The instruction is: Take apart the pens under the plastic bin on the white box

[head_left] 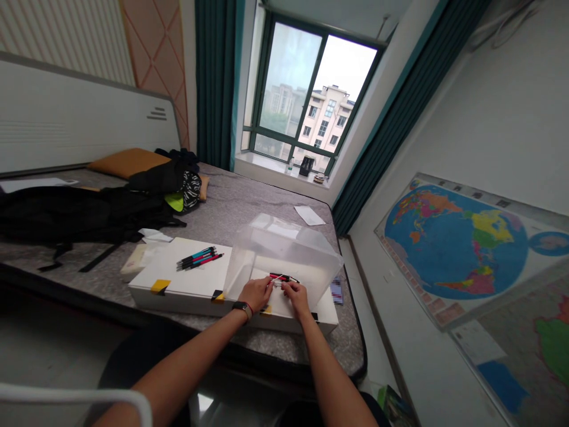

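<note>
Head view shows my left hand (256, 292) and right hand (295, 296) pinching narrowly; what they hold, I cannot tell. Slim, glossy pens (290, 278) lie just beyond, toward the smooth white box's (182, 300) right front corner.

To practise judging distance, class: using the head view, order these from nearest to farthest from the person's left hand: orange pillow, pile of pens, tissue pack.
1. Pile of pens: left of the left hand, on the white box.
2. Tissue pack: farther left, by the box's end.
3. Orange pillow: far back left, near the headboard.
</note>
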{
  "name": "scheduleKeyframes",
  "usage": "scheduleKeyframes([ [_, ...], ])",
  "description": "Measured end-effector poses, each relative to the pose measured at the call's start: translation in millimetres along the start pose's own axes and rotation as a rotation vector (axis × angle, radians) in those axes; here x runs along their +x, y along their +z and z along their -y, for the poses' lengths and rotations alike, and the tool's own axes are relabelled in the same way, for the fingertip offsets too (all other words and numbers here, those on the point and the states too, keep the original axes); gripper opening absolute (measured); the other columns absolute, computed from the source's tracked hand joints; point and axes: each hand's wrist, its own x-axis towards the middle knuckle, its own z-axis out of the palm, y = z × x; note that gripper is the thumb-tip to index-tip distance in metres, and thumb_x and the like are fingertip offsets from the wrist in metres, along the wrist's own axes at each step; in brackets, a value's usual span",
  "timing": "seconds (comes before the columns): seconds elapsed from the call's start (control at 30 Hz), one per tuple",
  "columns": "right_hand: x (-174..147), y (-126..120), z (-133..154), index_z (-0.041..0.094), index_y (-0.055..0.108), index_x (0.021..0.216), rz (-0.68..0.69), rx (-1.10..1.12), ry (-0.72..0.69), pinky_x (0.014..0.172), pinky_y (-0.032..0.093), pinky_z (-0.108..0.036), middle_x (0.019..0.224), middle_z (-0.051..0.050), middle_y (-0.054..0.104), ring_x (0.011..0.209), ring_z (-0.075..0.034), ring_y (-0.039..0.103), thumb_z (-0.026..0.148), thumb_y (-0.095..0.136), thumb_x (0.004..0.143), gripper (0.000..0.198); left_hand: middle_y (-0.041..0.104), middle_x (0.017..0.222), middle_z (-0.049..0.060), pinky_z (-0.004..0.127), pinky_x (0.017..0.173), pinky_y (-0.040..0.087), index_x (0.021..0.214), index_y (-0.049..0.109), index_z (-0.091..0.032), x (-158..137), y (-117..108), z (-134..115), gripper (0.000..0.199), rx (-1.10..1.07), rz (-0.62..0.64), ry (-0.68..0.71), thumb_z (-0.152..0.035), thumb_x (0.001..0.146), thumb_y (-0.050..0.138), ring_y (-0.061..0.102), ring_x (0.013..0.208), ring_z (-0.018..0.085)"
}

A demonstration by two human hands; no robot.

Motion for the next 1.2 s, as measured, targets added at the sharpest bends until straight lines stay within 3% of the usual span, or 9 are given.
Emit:
scheduleKeyframes([
  [0.23, 0.9, 2.1, -2.9, 0.015, 0.07, 0.064, -0.06, 0.073, 0.039, 0.052, 0.04, -0.023, 0.057, -0.003, 0.062, 0.05, -0.012, 0.051, 0.046, 0.06, 0.075, 0.035, 0.067, 0.077, 0.004, 0.025, 0.061, 0.034, 0.08, 0.061, -0.022, 16.2, 9.6, 17.8, 0.045, -0.153, -0.076, -0.267, -0.042, 0.095, 0.023, 0.06, 0.073, 0.017],
  [0.37, 2.4, 2.6, -5.8, 0.014, 0.07, 0.063, -0.075, 0.079, 0.037, 0.05, 0.039, -0.023, 0.056, -0.004, 0.062, 0.049, -0.012, 0.05, 0.046, 0.06, 0.076, 0.036, 0.067, 0.074, 0.004, 0.025, 0.06, 0.034, 0.071, 0.061, -0.021, 24.9, 6.3, 22.9, 0.052, -0.228, -0.085, -0.299, -0.045, 0.095, 0.02, 0.06, 0.071, 0.016],
  [0.57, 4.2, 2.5, -7.8, 0.013, 0.07, 0.063, -0.094, 0.123, 0.052, 0.047, 0.039, -0.023, 0.055, -0.004, 0.062, 0.046, -0.011, 0.049, 0.047, 0.06, 0.075, 0.038, 0.068, 0.077, 0.008, 0.028, 0.059, 0.036, 0.071, 0.065, -0.022, 35.8, -22.0, 18.4, 0.061, 0.006, 0.034, -0.177, -0.062, 0.088, 0.022, 0.062, 0.074, 0.021],
  [0.77, 4.3, 3.4, -8.2, 0.012, 0.069, 0.063, -0.114, 0.15, 0.063, 0.046, 0.039, -0.022, 0.057, -0.006, 0.064, 0.046, -0.011, 0.05, 0.053, 0.056, 0.076, 0.046, 0.069, 0.084, 0.013, 0.032, 0.068, 0.043, 0.077, 0.069, -0.018, 56.3, -48.7, 2.9, 0.067, 0.252, 0.212, -0.105, -0.067, 0.085, 0.024, 0.065, 0.081, 0.025],
  [0.97, 4.1, 1.4, -6.2, 0.012, 0.069, 0.062, -0.104, 0.161, 0.075, 0.046, 0.038, -0.021, 0.057, -0.006, 0.064, 0.045, -0.01, 0.05, 0.053, 0.054, 0.077, 0.046, 0.069, 0.094, 0.016, 0.033, 0.076, 0.046, 0.091, 0.07, -0.018, 82.3, -46.5, -23.5, 0.061, 0.314, 0.296, 0.02, -0.067, 0.083, 0.033, 0.064, 0.091, 0.026],
  [1.2, 4.4, 1.1, -4.8, 0.012, 0.068, 0.061, -0.084, 0.162, 0.082, 0.045, 0.037, -0.021, 0.056, -0.005, 0.064, 0.045, -0.01, 0.05, 0.048, 0.056, 0.076, 0.041, 0.069, 0.095, 0.016, 0.034, 0.076, 0.047, 0.096, 0.068, -0.017, 92.2, -34.4, -32.5, 0.048, 0.304, 0.378, 0.172, -0.059, 0.08, 0.048, 0.064, 0.09, 0.027],
])
